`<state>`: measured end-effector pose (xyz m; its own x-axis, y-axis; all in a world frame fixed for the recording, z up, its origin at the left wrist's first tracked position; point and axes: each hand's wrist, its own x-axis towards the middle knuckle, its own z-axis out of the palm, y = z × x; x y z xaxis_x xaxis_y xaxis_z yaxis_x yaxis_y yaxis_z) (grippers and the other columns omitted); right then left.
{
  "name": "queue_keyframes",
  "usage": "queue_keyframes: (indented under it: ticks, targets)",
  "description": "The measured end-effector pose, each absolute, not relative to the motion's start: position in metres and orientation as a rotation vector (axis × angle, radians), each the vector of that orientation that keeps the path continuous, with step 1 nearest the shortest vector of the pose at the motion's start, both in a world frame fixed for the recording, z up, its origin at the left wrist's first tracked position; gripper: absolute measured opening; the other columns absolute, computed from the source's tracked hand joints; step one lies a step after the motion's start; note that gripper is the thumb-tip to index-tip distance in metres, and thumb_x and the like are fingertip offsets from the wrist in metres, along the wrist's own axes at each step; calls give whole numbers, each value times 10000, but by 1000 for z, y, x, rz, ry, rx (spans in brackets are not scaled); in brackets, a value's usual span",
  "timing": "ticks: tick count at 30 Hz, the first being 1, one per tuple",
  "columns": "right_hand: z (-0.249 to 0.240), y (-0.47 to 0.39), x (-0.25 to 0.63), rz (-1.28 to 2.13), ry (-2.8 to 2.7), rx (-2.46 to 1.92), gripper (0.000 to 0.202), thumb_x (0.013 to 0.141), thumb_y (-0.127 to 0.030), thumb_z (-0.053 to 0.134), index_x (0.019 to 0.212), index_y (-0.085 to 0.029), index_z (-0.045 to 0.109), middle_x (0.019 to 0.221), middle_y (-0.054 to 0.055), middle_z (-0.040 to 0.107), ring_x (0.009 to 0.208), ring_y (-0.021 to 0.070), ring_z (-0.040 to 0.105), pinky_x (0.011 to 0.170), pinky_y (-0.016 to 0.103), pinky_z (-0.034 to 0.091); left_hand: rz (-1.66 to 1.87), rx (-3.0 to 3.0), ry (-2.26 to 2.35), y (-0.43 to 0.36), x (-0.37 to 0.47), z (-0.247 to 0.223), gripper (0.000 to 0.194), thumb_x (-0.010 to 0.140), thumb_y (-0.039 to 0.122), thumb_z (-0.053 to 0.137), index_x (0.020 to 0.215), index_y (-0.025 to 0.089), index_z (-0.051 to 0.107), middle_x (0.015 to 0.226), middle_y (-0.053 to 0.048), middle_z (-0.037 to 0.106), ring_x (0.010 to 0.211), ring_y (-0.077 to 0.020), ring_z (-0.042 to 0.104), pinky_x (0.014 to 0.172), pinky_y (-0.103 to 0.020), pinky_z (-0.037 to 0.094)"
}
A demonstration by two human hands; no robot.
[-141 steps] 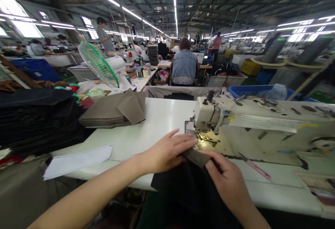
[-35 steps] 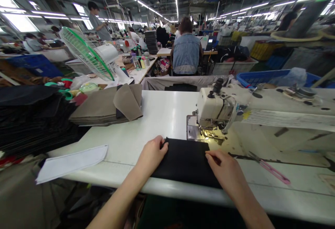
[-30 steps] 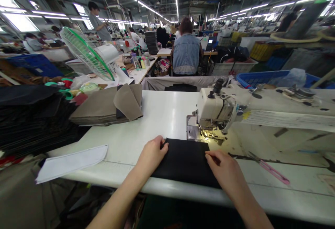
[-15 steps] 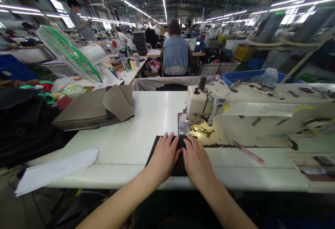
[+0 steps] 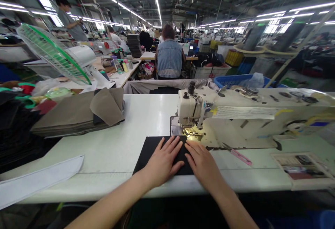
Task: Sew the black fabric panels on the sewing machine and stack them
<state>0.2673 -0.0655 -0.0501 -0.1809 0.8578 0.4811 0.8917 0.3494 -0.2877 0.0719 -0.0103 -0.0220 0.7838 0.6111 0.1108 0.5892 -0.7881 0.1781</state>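
Note:
A flat black fabric piece point(image 5: 143, 152) lies on the white table just in front of the sewing machine point(image 5: 192, 108). My left hand point(image 5: 164, 159) rests on it palm down, fingers spread. Along the piece's right side, my right hand point(image 5: 202, 161) is laid with its fingers stretched forward, fingertips close to the lit needle plate point(image 5: 193, 134). Parts of the fabric are hidden under both hands. Pink-handled thread snips point(image 5: 239, 155) lie to the right of my right hand.
At the left is a stack of grey-brown fabric pieces point(image 5: 68, 115), with a white strip point(image 5: 44, 176) nearer me. A small tray point(image 5: 300, 169) sits at the right. Behind stand a fan point(image 5: 57, 54), a blue basket point(image 5: 222, 82) and a seated person point(image 5: 169, 56).
More of the black fabric shows left of my left hand, whose thumb has spread away from the fingers. My right hand stays beside the needle plate. The view has shifted slightly right.

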Motion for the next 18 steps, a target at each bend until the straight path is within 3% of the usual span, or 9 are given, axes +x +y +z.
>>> queue_keyframes:
  ticks: [18]
  targets:
    - [-50,-45,263,-47,-1988,-1581,315,959,-178,531,1256,-175,636,1270,124,661,1189,273,594,1022,483,519,220,2810,849,23,65,-15,642,986,481,513,1548,220,345,1627,-100,301,1511,-283,256,1218,-537,196]
